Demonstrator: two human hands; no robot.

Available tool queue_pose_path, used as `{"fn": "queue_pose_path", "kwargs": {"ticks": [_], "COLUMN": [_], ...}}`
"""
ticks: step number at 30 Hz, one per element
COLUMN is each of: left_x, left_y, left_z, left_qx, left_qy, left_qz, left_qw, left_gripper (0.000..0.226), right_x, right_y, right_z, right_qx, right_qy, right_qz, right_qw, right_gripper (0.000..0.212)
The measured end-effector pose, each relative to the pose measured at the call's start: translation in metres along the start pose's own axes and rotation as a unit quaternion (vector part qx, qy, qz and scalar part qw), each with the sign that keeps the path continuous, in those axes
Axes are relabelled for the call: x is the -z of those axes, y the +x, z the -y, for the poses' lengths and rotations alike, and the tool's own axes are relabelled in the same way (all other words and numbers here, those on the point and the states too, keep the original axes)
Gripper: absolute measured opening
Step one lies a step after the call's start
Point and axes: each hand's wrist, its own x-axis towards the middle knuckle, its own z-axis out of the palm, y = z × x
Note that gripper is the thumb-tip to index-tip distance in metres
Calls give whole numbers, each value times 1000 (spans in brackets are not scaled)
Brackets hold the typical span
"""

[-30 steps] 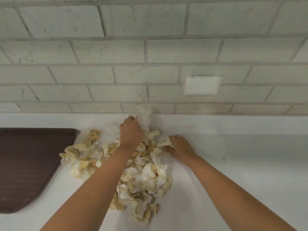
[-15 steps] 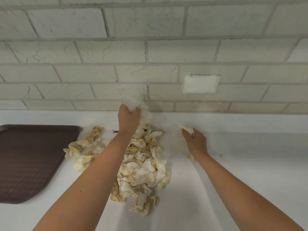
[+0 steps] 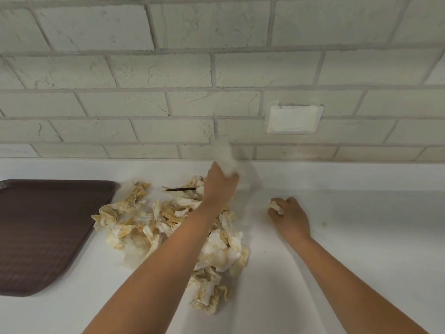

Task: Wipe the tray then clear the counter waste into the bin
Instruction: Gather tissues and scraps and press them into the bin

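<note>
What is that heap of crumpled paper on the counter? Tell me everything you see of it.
A loose heap of crumpled white paper tissues, stained yellow-brown, sprawls on the white counter beside the dark brown textured tray. A thin dark stick lies at its far edge. The left hand grips a white wad above its far side, forearm crossing over it.

Tabletop (image 3: 349,273): smooth white, faint sheen. Tray (image 3: 43,235): brown plastic, matt, fine grid texture. Waste pile (image 3: 168,227): crumpled paper tissues, yellow-stained, soft. Wall (image 3: 168,75): rough painted brick, matt. Wall plate (image 3: 292,119): smooth white plastic.
</note>
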Motion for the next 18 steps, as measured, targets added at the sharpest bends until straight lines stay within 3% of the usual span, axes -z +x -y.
{"fn": "queue_pose_path", "kwargs": {"ticks": [2, 4, 6, 9, 11, 14, 17, 18], "left_x": [-10, -13, -10, 6, 19, 43, 68, 75], "left_y": [-5, -11, -19, -20, -14, -13, -10, -8], "left_z": [18, 24, 22, 1, -23, -63, -94, -103], "left_qx": [-96, -152, -253, -387, -383, -318, -282, -258], "left_qy": [176, 236, 222, 127, 47, -92, -181, -205], "left_qz": [19, 49, 58, -4, -35, -65, -78, -83], "left_qw": [979, 959, 940, 913, 922, 941, 939, 941], "left_gripper": [43, 52, 52, 43, 40, 32, 13, 19], "right_x": [-7, -12, -14, -12, -10, -12, -16, -15], "right_y": [-5, -8, -9, -8, -9, -11, -10, -10], "right_z": [-7, -11, -10, -6, -4, -7, -12, -12], "right_qx": [39, 65, 69, 78, 88, 131, 163, 163], "right_qy": [-43, -52, -71, -79, -86, -87, -93, -96], "right_qz": [6, 3, 2, 0, 17, 3, -27, -27], "right_qw": [998, 997, 995, 994, 992, 988, 982, 982], "right_gripper": [35, 48, 44, 46, 38, 53, 41, 37]}}
